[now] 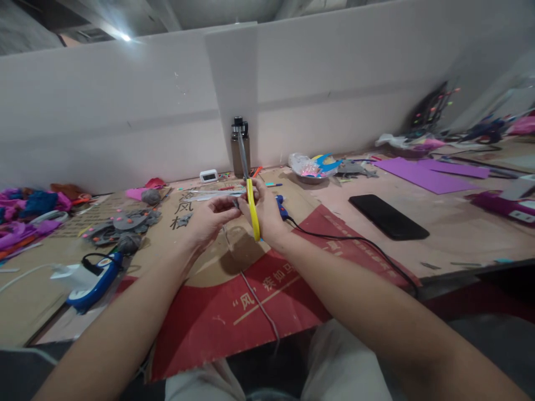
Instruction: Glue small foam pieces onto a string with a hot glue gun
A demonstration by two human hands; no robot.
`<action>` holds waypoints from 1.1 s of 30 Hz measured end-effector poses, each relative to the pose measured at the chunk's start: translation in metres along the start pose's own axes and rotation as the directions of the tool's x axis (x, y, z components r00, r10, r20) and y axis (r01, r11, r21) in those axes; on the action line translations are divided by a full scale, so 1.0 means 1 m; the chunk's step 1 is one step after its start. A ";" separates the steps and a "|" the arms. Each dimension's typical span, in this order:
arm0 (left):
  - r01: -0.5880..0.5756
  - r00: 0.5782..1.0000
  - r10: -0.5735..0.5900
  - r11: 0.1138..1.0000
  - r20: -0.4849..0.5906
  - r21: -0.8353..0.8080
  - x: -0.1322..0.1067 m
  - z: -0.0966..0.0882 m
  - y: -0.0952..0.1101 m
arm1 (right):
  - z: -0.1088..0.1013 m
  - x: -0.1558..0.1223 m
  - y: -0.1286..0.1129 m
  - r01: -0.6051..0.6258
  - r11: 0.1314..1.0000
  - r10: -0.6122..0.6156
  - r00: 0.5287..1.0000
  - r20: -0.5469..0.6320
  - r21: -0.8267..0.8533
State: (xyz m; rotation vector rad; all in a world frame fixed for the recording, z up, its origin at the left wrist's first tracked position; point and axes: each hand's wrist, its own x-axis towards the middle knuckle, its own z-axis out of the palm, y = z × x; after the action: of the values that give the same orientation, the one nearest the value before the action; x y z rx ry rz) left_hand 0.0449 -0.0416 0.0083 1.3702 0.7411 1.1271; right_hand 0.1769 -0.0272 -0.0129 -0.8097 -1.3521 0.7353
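Observation:
Both my hands meet above a red and brown cardboard sheet [196, 328]. My right hand [265, 209] is closed and holds yellow-handled scissors [253, 214], their blades pointing up and away from me. Just beside it, my left hand [215, 217] is closed in a pinch. A strand of grey yarn [259, 305] runs from under the fingers, across the cardboard and over its near edge. Something small and grey shows between the fingertips; its shape is partly hidden. Behind the right wrist lies a blue glue gun [282, 207], mostly covered, with a black cord.
A black phone [388, 216] lies to the right, near purple sheets [426, 174]. A dark bottle [240, 150] stands by the wall, with a bowl [313, 177] of craft bits to its right. Grey felt pieces [125, 223] and a blue power strip [94, 289] are at left.

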 end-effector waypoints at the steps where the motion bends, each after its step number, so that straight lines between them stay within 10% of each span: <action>1: -0.018 1.000 0.019 1.000 -0.019 0.023 0.000 0.001 -0.001 | 0.001 -0.001 0.000 0.004 1.000 -0.004 1.000 0.004 0.015; 14: -0.178 0.980 0.171 0.982 -0.103 -0.068 0.004 -0.019 0.016 | -0.004 0.003 -0.017 -0.047 0.973 0.071 0.993 -0.097 0.224; 23: -0.174 0.980 0.175 0.985 -0.099 0.019 0.004 -0.025 0.017 | 0.000 -0.004 -0.021 -0.024 0.946 0.013 0.999 0.036 0.324; 33: -0.150 0.988 0.140 0.959 0.059 0.241 0.001 -0.015 0.005 | 0.005 -0.003 -0.010 0.015 0.980 -0.022 0.999 0.034 0.200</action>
State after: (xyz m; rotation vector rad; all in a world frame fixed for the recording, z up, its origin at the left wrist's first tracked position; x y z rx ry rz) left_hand 0.0305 -0.0360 0.0115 1.6738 0.7791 1.1454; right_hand 0.1717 -0.0346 -0.0053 -0.6264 -1.2928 0.8593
